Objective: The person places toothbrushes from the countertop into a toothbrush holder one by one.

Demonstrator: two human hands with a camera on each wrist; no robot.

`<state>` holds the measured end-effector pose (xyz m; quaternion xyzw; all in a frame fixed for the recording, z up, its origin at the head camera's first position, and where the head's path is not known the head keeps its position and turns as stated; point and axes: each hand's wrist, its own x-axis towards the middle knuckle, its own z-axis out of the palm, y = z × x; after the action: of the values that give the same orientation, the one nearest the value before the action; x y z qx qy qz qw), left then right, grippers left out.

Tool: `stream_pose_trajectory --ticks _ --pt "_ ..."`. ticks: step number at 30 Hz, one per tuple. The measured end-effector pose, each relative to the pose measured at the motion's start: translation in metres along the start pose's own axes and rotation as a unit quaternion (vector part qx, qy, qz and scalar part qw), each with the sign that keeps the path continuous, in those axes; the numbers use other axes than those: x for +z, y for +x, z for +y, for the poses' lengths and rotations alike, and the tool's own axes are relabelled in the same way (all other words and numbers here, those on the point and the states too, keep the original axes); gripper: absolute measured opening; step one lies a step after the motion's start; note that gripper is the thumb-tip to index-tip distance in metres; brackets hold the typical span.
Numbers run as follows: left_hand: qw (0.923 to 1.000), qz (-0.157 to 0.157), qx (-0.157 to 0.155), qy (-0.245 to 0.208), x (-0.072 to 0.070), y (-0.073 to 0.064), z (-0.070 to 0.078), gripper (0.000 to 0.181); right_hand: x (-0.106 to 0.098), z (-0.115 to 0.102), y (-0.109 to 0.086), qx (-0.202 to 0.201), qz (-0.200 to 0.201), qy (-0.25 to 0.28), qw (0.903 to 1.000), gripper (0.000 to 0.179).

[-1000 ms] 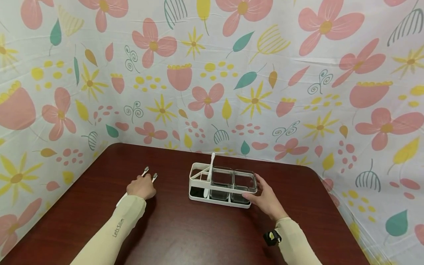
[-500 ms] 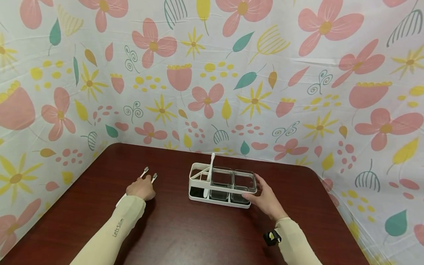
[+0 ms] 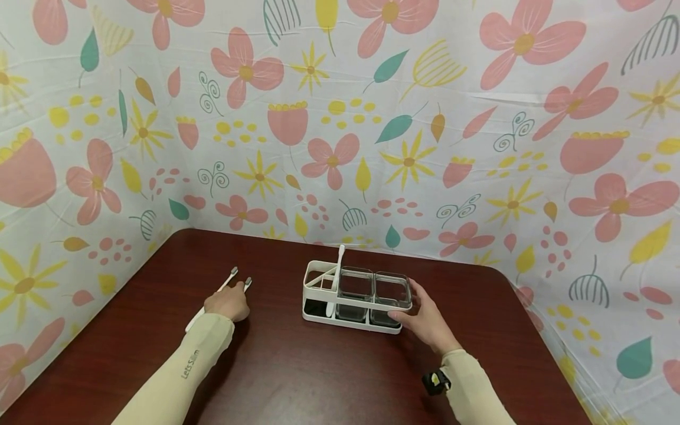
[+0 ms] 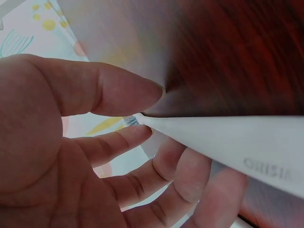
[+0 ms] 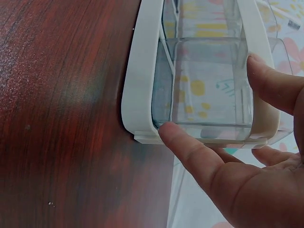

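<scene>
At the left of the head view, my left hand (image 3: 227, 303) is low over the table with its fingers around a white toothbrush (image 4: 228, 142). The left wrist view puts the neck of this brush between thumb and index finger, the handle crossing in front of the other fingers. Alongside lies a second white toothbrush (image 3: 195, 320), partly covered by the hand. My right hand (image 3: 427, 324) grips the right end of a white toothbrush holder (image 3: 347, 324); thumb and index finger touch its end in the right wrist view. Two clear cups (image 5: 209, 80) sit in the holder.
Another white toothbrush (image 3: 339, 268) stands, slightly tilted, in a narrow slot of the holder, left of the cups. A dark reddish-brown table (image 3: 287, 378) carries everything. Flower-printed cloth (image 3: 340, 118) closes off the back and sides.
Slightly more of the second toothbrush shows beside my left hand, which has shifted only a little. My right hand and the holder have stayed put.
</scene>
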<state>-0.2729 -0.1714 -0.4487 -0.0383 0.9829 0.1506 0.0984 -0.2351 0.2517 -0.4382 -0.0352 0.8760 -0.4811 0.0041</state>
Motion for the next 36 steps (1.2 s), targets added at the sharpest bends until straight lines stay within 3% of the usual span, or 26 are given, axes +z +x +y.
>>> stream_pose_trajectory --ticks 10,19,28,36 --pt "0.9998 0.003 0.012 0.012 0.0015 0.0019 0.0011 0.051 -0.0012 -0.0003 0.0015 -0.006 -0.004 0.001 1.0000 0.092" --pt "0.9995 0.007 0.024 0.018 0.0024 0.0015 0.0019 0.050 -0.0013 -0.0031 0.0022 -0.004 -0.014 0.011 0.9998 0.106" --pt "0.9992 0.012 0.031 0.022 0.0048 0.0013 0.0003 0.049 0.0021 -0.0044 0.0034 0.032 -0.015 0.037 0.9987 0.105" --pt "0.9988 0.020 0.040 0.020 0.0044 0.0015 -0.0002 0.048 0.0034 -0.0056 0.0037 0.040 -0.006 0.031 0.9987 0.103"
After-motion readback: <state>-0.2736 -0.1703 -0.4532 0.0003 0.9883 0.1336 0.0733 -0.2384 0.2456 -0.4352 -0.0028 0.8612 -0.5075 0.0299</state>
